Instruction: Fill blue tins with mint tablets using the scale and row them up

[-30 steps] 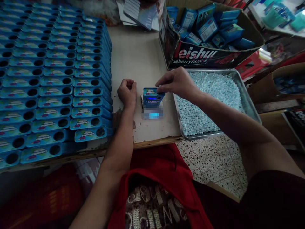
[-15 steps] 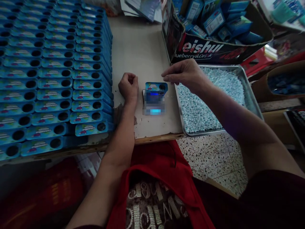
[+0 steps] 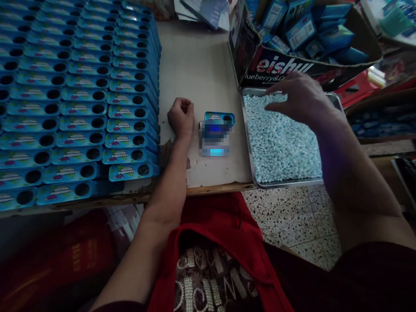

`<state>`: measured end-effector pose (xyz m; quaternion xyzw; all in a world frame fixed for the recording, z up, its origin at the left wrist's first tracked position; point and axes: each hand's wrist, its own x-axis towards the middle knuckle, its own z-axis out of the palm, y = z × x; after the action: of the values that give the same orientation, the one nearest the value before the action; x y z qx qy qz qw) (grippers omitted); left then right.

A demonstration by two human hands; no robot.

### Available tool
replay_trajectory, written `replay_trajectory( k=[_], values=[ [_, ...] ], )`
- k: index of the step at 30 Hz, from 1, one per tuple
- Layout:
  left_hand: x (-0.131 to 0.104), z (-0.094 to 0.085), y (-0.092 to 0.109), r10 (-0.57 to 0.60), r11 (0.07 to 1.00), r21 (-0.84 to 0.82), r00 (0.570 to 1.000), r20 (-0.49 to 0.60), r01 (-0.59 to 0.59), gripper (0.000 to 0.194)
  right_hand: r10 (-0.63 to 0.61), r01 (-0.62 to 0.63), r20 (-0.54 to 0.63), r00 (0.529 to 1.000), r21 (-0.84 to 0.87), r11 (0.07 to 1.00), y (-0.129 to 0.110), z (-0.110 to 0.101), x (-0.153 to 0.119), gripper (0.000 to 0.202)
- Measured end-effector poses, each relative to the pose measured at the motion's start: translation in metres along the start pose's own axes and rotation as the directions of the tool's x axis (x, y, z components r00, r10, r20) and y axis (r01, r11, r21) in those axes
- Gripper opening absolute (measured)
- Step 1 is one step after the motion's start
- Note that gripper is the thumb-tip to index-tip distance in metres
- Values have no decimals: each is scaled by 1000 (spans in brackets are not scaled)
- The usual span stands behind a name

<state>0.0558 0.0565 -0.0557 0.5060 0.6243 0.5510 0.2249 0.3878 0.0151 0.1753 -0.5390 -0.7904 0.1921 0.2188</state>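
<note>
My left hand (image 3: 181, 117) rests curled on the table, its fingers closed; whatever they may hold is hidden. Just to its right, a blue printed box (image 3: 219, 118) lies on a small scale (image 3: 215, 145) with a lit display, partly blurred. My right hand (image 3: 297, 99) is over the back of a metal tray (image 3: 252, 174) of small pale-blue candies (image 3: 279, 143). Its thumb and fingers are apart, with nothing seen between them.
Rows of blue boxes with dark round holes (image 3: 81, 93) cover the table's left side. Behind the tray stands a cardboard carton (image 3: 247, 56) full of blue packs. Papers (image 3: 208, 13) lie at the back. The table's front edge (image 3: 221, 188) is worn.
My right hand has moved right, from beside the box on the scale to over the tray, and its fingers have spread. My left hand keeps its place by the scale. The view has shifted slightly.
</note>
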Motion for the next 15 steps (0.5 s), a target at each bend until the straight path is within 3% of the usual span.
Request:
replay_trajectory(
  k=[2, 5, 9, 12, 13, 15],
  values=[
    [0, -1, 2, -15, 1000, 2, 1000, 6, 15, 6, 4, 4, 43, 999, -181, 984, -1, 9, -6, 65],
    [-2, -7, 10, -36, 999, 12, 999, 16, 36, 4, -84, 104, 151, 985, -130, 986, -19, 47, -12, 85],
    [-4, -14, 25, -73, 997, 12, 997, 18, 73, 6, -219, 230, 113, 969, -88, 969, -40, 99, -10, 62],
    [-11, -15, 45, -92, 994, -69, 995, -45, 89, 13, -151, 151, 150, 977, 11, 988, -41, 118, -2, 48],
    [-18, -17, 55, -51, 993, -112, 995, -90, 41, 19, -116, 113, 151, 982, 31, 993, -41, 120, 0, 48],
    [-40, -29, 76, 131, 972, -168, 970, -205, -167, 32, -73, 69, 105, 992, 41, 997, -45, 120, 0, 49]
  ],
)
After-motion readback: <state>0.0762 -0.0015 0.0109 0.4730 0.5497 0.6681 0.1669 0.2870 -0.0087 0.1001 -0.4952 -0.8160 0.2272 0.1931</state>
